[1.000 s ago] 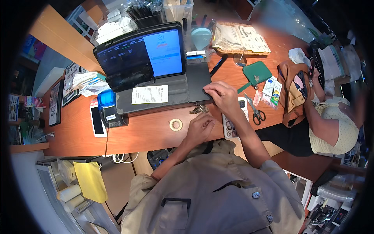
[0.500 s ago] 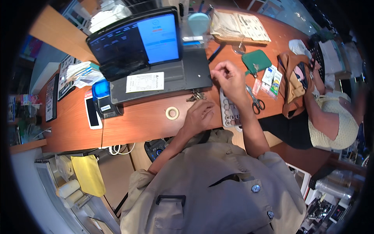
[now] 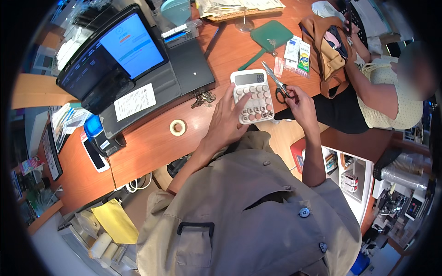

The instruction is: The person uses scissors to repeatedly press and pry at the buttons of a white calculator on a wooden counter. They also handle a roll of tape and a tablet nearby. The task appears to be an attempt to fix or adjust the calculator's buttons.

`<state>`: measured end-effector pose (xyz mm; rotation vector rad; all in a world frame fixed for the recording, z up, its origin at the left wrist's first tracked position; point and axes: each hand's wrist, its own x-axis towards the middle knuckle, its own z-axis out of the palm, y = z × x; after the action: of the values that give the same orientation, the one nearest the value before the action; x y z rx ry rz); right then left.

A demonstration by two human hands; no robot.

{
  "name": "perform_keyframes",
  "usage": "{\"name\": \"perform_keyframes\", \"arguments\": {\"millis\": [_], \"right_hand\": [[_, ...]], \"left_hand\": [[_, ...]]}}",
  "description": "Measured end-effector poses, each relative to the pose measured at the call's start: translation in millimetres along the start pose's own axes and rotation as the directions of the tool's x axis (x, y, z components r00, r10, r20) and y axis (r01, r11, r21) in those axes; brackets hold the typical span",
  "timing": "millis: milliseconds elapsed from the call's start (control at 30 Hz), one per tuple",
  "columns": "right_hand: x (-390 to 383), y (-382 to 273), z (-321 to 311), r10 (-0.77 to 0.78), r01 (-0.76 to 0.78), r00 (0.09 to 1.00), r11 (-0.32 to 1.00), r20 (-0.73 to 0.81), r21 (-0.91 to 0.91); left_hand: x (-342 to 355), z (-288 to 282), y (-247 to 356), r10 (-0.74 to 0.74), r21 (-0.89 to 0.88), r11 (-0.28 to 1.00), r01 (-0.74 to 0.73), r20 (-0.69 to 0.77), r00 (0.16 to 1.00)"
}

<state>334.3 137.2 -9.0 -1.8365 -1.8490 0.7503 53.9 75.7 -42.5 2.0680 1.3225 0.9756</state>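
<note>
A white calculator point(image 3: 253, 97) with round beige keys and a lit display is at the desk's front edge. My left hand point(image 3: 226, 120) grips its left side, the thumb reaching across the lower keys. To its right, my right hand point(image 3: 301, 108) pinches the dark handles of a pair of scissors point(image 3: 274, 79), whose blades point away from me over the desk. A bunch of keys point(image 3: 203, 99) lies left of the calculator, beside the black tablet stand. Nearer me sits a roll of tape point(image 3: 177, 128).
A lit screen point(image 3: 129, 43) stands at left, a receipt point(image 3: 135, 101) on its base. Near the blue-black device point(image 3: 102, 138) lies a white phone point(image 3: 95, 154). Beyond the scissors are a green pouch point(image 3: 271, 37), small packets point(image 3: 297, 55) and a brown bag point(image 3: 322, 50). Another person point(image 3: 384, 92) sits at right.
My left hand has moved right and taken hold of the calculator. My right hand has come down and right onto the scissors' handles. The view has turned toward the right.
</note>
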Motion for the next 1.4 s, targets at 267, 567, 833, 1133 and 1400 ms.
{"name": "perform_keyframes", "arguments": {"millis": [267,567,833,1133,1400], "right_hand": [[18,-20,-2,0.064,-0.042,0.990,0.985,0.129,-0.168],[26,15,-41,-0.079,-0.308,0.811,0.785,0.580,0.537],[21,17,-38,-0.105,-0.290,0.796,0.798,0.596,0.528],[-37,11,-24,-0.158,-0.337,0.767,0.726,0.622,0.600],[-77,17,1,-0.115,-0.474,0.686,0.679,0.718,0.561]], "left_hand": [[2,-14,-11,-0.015,-0.058,0.998,0.008,-0.123,0.992],[8,-8,-13,-0.057,-0.153,0.987,0.053,-0.021,0.998],[29,26,28,-0.156,0.374,0.913,0.163,-0.048,0.987],[12,-19,2,0.020,0.199,0.979,-0.044,0.120,0.993],[-25,-20,1,0.008,0.095,0.995,-0.005,-0.029,1.000]]}}
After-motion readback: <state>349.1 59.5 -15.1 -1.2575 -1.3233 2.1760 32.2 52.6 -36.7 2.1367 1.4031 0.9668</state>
